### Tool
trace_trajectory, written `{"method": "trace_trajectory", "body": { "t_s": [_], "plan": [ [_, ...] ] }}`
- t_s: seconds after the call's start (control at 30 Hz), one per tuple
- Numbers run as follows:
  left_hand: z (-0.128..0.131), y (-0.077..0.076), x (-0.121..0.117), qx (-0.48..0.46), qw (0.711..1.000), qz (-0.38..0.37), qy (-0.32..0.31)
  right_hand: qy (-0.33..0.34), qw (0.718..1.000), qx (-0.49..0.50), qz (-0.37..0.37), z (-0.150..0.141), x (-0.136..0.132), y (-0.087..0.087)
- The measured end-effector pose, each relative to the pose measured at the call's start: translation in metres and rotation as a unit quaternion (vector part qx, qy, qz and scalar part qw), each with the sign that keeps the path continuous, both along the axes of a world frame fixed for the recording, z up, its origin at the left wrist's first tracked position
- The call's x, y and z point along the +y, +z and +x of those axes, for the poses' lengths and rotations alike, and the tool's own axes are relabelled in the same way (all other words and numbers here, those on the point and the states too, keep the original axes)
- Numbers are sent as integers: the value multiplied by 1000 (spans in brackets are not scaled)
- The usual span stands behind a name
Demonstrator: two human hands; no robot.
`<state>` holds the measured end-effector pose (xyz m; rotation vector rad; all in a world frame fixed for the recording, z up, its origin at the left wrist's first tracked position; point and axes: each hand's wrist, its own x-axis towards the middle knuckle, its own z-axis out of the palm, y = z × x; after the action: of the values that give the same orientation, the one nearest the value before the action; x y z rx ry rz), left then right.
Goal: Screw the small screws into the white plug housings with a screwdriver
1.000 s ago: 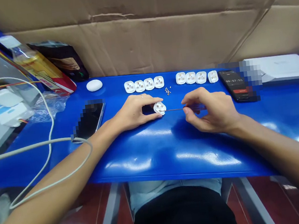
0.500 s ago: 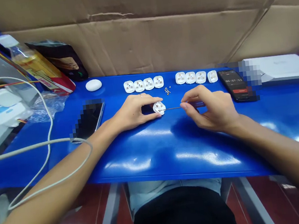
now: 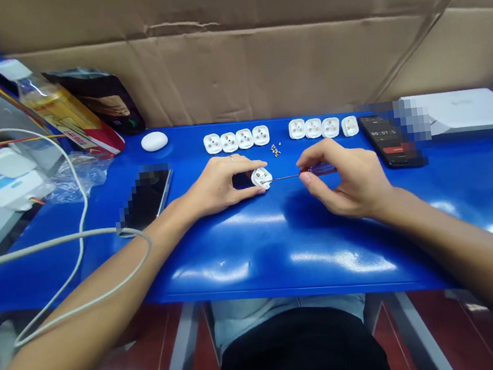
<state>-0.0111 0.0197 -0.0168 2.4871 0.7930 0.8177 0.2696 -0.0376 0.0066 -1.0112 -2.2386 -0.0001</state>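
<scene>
My left hand (image 3: 219, 183) pinches a white plug half (image 3: 262, 178) between thumb and fingers, tipped on its edge on the blue table (image 3: 279, 240). My right hand (image 3: 348, 179) grips a small screwdriver (image 3: 311, 171) with a dark handle, its thin shaft pointing left with the tip against the plug half. A little pile of tiny screws (image 3: 275, 149) lies just behind the plug half. Two rows of white plug halves stand at the back, one row on the left (image 3: 236, 140) and one on the right (image 3: 322, 127).
A black phone (image 3: 147, 197) lies left of my left hand, a second phone showing a timer (image 3: 386, 138) lies to the right. A white oval case (image 3: 154, 141), a bottle and dark packet (image 3: 82, 111), a white cable (image 3: 79, 240), a white box (image 3: 464, 109) and a cardboard wall (image 3: 260, 70) surround the work spot.
The screwdriver tip has moved left into the plug half. My right hand has shifted slightly left and up, fingers turning on the handle. The left hand keeps its hold.
</scene>
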Motion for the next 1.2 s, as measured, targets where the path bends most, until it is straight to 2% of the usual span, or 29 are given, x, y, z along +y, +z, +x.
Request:
{"method": "trace_trajectory", "body": {
  "t_s": [0.17, 0.3, 0.43, 0.57, 0.73, 0.87, 1.03, 1.2],
  "plan": [
    [0, -1, 0, -12, 1000, 8, -6, -14, 1000, 7, 12, -3, 0, 2],
    [0, -1, 0, -9, 1000, 3, -6, 2, 1000, 10, 7, -4, -1, 2],
    [0, 0, 0, 0, 1000, -2, 5, -45, 999, -2, 19, -3, -1, 1],
    [0, 1, -1, 11, 1000, -12, 7, 10, 1000, 19, -11, -1, -1, 0],
    [0, 4, -2, 7, 1000, -5, 6, -45, 999, -10, -9, 1, -1, -1],
    [0, 6, -4, 17, 1000, -9, 10, 13, 1000, 7, -22, 2, 0, -1],
    [0, 6, -3, 24, 1000, 3, 11, -15, 1000, -20, 2, 2, 0, -2],
    [-1, 4, -3, 22, 1000, 4, 8, 19, 999, 19, -21, 0, 0, -2]
  ]
}}
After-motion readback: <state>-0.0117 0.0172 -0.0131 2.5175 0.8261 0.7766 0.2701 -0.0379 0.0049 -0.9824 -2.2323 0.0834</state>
